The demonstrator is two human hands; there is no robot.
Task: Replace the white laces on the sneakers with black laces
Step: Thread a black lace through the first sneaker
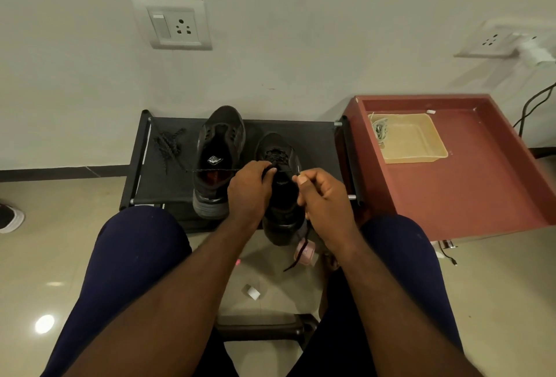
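Two black sneakers sit on a low black rack (168,187). The left sneaker (218,148) has no lace and its insole shows. The right sneaker (279,196) carries a black lace (216,170) threaded through its upper eyelets. My left hand (251,190) grips the sneaker's tongue area, and one end of that lace runs out taut to the left from it. My right hand (323,202) pinches the lace's other end between thumb and fingers; its tail hangs below the shoe. A second black lace (168,143) lies bundled at the rack's left end. Whitish laces (379,130) lie in a beige tray (418,148).
The beige tray sits in a dark red box (481,190) to the right of the rack. My knees frame the rack. A pink object (305,252) and a small white piece (252,292) lie on the tiled floor. Another shoe (10,217) is at the far left. A cable (529,106) hangs at right.
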